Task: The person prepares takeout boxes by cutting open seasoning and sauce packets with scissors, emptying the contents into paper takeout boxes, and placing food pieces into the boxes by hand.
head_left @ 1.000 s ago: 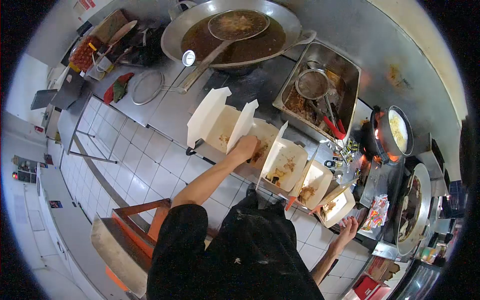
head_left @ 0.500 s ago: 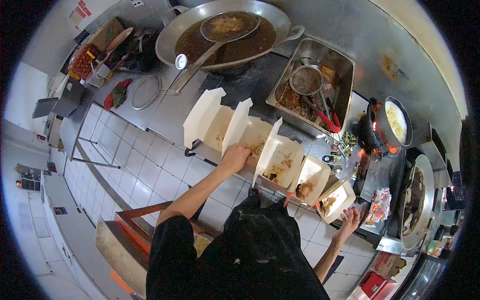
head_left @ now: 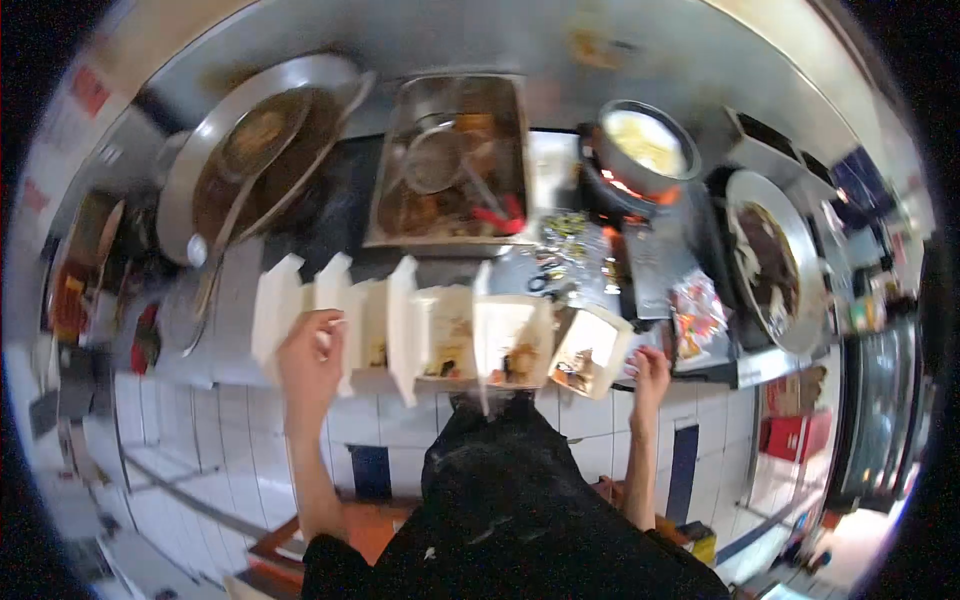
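Note:
Several open paper takeaway boxes (head_left: 402, 330) stand in a row along the counter edge, with bits of food inside. My left hand (head_left: 312, 358) is over the boxes at the left end, its fingers curled in a pinch; motion blur obscures what they hold. Just right of the rightmost box (head_left: 598, 330), which is tilted, my right hand (head_left: 650, 375) has its fingers bent together. Something small and pale shows at its fingertips, too blurred to name.
A large wok of oil (head_left: 200, 130) holds a long-handled strainer at the left. Behind the boxes sits a metal tray (head_left: 385, 215) with a sieve and red-handled tongs. A pot (head_left: 645, 150) stands over flames. Colourful packets (head_left: 700, 312) lie near another wok (head_left: 812, 280).
The view has swung rightward and levelled. My left hand has moved from a middle box to the left end of the row. My right hand stays beside the rightmost box.

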The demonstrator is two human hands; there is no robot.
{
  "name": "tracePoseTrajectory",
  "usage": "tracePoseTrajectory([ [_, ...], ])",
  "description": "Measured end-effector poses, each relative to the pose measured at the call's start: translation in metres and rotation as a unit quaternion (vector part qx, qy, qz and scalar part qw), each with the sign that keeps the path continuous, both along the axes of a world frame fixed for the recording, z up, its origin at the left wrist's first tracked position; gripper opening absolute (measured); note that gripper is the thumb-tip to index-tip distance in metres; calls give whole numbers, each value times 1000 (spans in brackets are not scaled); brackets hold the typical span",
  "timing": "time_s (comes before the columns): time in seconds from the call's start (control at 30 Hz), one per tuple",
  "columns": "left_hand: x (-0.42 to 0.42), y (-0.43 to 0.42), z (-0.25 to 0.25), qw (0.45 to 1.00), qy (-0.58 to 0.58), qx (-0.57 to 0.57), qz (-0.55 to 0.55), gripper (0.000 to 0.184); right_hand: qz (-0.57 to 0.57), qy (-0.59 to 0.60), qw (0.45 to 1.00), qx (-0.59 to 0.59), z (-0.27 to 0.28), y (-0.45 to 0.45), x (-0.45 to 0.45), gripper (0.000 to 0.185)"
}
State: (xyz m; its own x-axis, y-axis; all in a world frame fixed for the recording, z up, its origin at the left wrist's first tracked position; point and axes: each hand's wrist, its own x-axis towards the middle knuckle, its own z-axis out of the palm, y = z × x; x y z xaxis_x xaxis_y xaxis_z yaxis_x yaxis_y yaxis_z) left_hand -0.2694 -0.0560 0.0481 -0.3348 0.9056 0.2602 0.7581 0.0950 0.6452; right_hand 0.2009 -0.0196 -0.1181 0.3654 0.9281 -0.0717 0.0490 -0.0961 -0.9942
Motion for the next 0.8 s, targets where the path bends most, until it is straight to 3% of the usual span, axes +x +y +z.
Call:
tracePoseTrajectory([
  [0.1,49,39,53,995,-20,68,-73,12,-20,-13,1000,-17,3,-1,6,21],
  [0.17,96,75,67,982,-51,41,-176,12,-33,-11,999,-12,-1,-3,12,21],
  [0.27,156,146,-11,926,33,-50,-374,18,-65,-8,998,10,-25,-10,24,18],
  [0.33,210,177,-60,871,50,-238,-426,20,-86,-34,995,-34,-42,-17,31,17],
  [0.4,243,219,-158,832,186,-289,-435,22,-107,-18,993,-43,-64,-21,32,17],
  [0.43,253,231,-173,826,196,-291,-442,22,-79,-63,994,-29,-77,-23,33,18],
  [0.47,262,240,-183,847,214,-300,-382,23,-50,-110,993,-17,-85,-24,34,18],
  [0.5,269,246,-191,866,230,-309,-320,25,-53,-84,994,-54,-77,-24,28,18],
  [0.6,273,254,-210,873,229,-307,-303,28,-45,-51,989,-130,-71,-18,22,19],
  [0.67,275,259,-220,876,235,-308,-286,29,-39,-21,992,-120,-78,-12,21,22],
  [0.8,273,272,-225,870,241,-318,-289,35,-7,-80,993,-89,-84,-2,27,24],
])
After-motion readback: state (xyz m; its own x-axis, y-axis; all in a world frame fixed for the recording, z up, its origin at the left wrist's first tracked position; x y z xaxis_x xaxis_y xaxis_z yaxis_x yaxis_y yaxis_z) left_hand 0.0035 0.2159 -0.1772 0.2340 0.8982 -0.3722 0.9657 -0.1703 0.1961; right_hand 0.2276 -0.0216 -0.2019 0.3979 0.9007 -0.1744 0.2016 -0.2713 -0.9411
